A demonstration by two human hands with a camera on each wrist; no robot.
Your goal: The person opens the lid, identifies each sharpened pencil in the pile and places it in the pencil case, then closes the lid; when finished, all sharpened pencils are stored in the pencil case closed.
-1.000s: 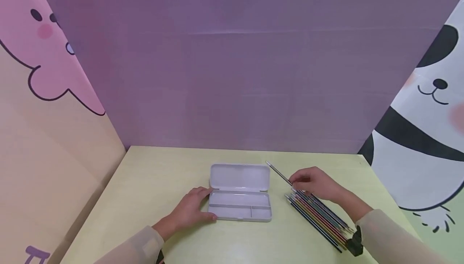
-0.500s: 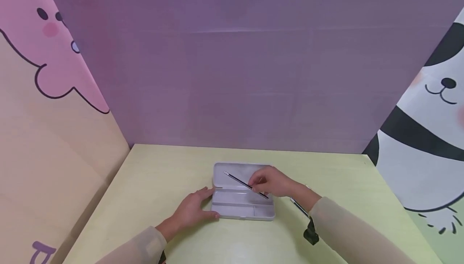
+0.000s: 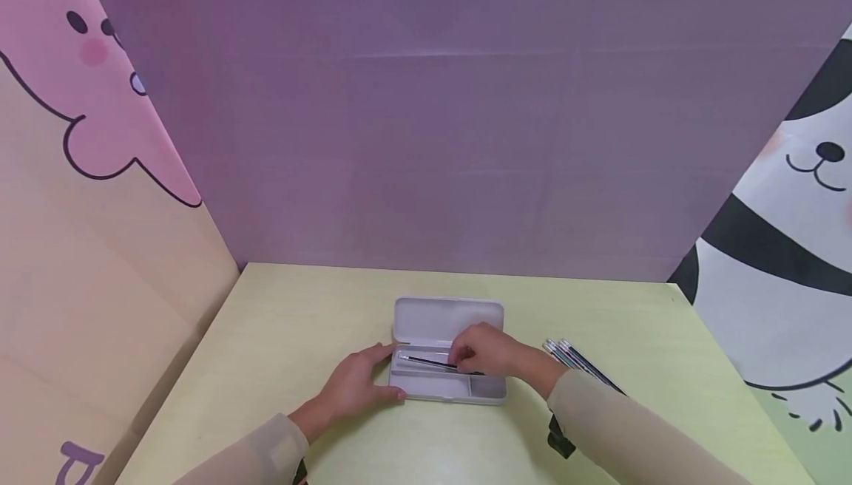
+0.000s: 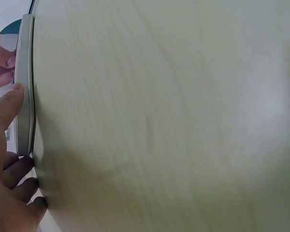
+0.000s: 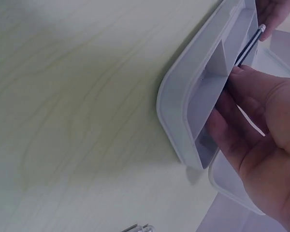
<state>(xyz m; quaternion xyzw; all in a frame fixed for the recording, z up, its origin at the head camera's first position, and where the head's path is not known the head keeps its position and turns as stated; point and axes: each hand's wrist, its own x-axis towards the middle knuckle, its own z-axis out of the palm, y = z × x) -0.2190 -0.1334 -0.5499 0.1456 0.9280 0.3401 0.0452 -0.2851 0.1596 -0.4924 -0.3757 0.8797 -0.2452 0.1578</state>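
- Table (image 3: 299,322), pale and wood-grained, bears everything else.
- Case (image 3: 429,385), lid folded back: probably light, stiff, smooth plastic, apt to slide if nudged; its end walls look the best place to steady it.
- Left hand (image 3: 359,381), fingers spread and relaxed at the case's left end, thumb against the front wall.
- Right hand (image 3: 486,350), thumb and fingers pinching a pencil.
- Loose pencils (image 3: 586,363) lie right of the case, partly hidden by the sleeve.
- Pencil (image 3: 429,362), held slightly aslant at the long rear compartment; whether it touches the floor, I cannot tell. Likely light, rigid, somewhat slick, with a breakable point; mid-shaft suits a pinch.
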